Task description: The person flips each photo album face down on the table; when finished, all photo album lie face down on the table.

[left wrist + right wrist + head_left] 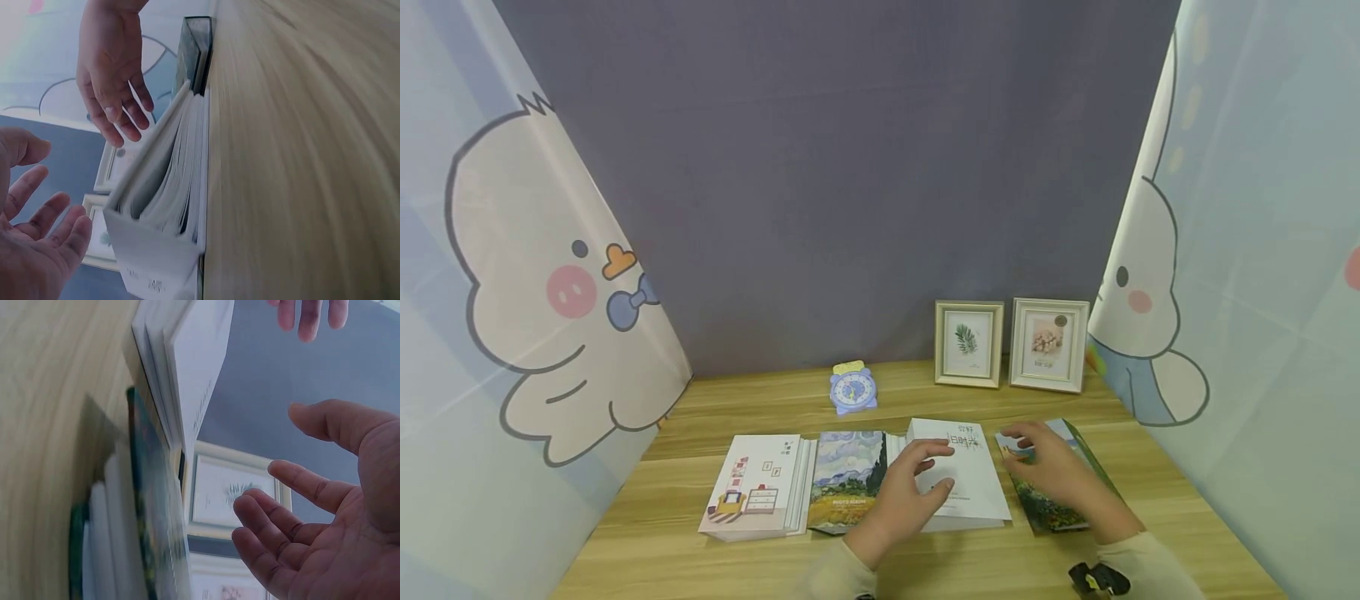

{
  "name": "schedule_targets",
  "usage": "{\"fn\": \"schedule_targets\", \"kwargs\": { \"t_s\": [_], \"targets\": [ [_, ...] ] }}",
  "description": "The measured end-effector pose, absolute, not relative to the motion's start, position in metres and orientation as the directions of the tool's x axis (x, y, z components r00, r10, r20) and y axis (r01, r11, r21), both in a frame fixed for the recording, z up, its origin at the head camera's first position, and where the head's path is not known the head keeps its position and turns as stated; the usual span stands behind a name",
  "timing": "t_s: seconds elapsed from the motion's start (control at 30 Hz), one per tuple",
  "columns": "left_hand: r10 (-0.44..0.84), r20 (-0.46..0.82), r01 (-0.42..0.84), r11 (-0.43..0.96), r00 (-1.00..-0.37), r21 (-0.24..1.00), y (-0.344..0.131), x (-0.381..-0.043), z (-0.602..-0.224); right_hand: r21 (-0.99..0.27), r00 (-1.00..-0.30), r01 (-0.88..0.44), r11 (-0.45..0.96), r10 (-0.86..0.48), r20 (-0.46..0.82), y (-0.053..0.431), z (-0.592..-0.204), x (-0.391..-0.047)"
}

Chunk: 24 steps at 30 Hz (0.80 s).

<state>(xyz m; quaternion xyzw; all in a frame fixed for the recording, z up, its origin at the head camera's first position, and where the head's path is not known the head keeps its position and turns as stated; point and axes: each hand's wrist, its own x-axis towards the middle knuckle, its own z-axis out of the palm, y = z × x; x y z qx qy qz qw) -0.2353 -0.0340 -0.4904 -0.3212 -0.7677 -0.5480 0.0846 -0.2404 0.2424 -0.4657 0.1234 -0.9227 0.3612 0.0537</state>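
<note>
My left hand hovers over the left part of a white album with dark lettering on its cover. Its fingers are loosely bent and hold nothing; the left wrist view shows a gap between that hand and the album, whose page edges face the camera. Above a green album with a painted landscape cover is my right hand. In the right wrist view the right hand has its fingers spread, apart from the green album, with nothing in its grasp.
Left of the white album lie a painted-cover photo album and another white album with a furniture drawing. A blue toy clock sits farther back. Two picture frames stand near the grey curtain. Printed curtains flank the wooden table.
</note>
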Motion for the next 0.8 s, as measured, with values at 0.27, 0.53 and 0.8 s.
{"fn": "schedule_targets", "kwargs": {
  "t_s": [0.27, 0.53, 0.8],
  "targets": [
    [0.354, 0.402, 0.490, 0.208, -0.845, 0.847, -0.052, -0.237, -0.492, -0.685, -0.971, -0.237, 0.689, -0.186, 0.150, 0.223, -0.465, -0.245],
    [0.301, 0.423, 0.495, 0.230, -0.855, 0.838, -0.065, -0.239, -0.497, -0.672, -0.972, -0.235, 0.702, -0.188, 0.144, 0.208, -0.467, -0.248],
    [0.281, 0.341, 0.414, 0.269, -0.897, 0.869, -0.077, -0.241, -0.502, -0.671, -0.965, -0.256, 0.696, -0.221, 0.140, 0.197, -0.470, -0.247]
  ]
}}
